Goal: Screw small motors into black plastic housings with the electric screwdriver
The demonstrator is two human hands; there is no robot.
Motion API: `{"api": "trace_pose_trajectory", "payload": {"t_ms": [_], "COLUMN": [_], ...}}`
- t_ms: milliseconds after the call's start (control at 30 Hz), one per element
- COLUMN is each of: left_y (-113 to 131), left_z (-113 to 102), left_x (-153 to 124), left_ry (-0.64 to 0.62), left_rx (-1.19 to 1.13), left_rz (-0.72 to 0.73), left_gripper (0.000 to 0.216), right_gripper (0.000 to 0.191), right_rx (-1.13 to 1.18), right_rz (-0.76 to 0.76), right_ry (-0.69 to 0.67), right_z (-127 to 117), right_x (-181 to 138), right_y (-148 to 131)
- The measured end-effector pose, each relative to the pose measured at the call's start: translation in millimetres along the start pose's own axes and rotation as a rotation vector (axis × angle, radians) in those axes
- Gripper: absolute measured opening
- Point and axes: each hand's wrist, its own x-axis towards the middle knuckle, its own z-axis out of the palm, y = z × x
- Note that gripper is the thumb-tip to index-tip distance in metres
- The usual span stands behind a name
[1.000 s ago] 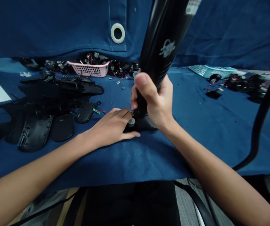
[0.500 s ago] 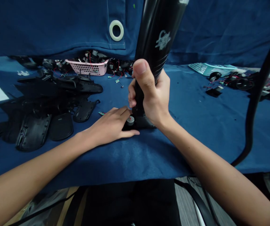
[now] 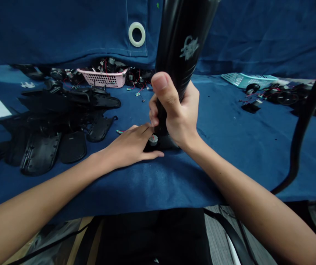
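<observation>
My right hand (image 3: 178, 110) is wrapped round a thick black electric screwdriver (image 3: 187, 44), thumb pointing up along its side. The tool stands nearly upright, tilted a little to the right at the top, and its lower end meets a black plastic housing (image 3: 169, 142) on the blue cloth; the tip is hidden. Palm down, my left hand (image 3: 131, 145) steadies the left part of that housing, with its thumb along the near edge and fingers on the far side. Between thumb and fingers shows a small round silver motor (image 3: 153, 140) with a red wire. A small green circuit board (image 3: 119, 131) peeks out beyond the left hand.
Black plastic shells (image 3: 40, 154) are heaped on the left. A pink basket (image 3: 105, 79) of wired parts stands at the back, and a turquoise basket (image 3: 248, 80) back right beside loose wired parts (image 3: 284, 95). A black cable (image 3: 295, 147) hangs at the right. Blue curtain (image 3: 64, 29) hangs behind.
The screwdriver's upper part has shifted slightly left, and my right thumb with it. My left hand stays in place on the housing.
</observation>
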Motion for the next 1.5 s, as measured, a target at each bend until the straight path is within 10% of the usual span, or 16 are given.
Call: {"api": "trace_pose_trajectory", "payload": {"t_ms": [1500], "left_y": [-1.0], "left_z": [1.0], "left_x": [-1.1], "left_ry": [0.018], "left_rx": [0.010], "left_rz": [-0.009], "left_gripper": [0.068], "right_gripper": [0.049], "right_rx": [-0.052], "right_rz": [0.016], "right_ry": [0.036], "right_z": [0.0], "right_x": [1.4], "right_y": [2.0]}}
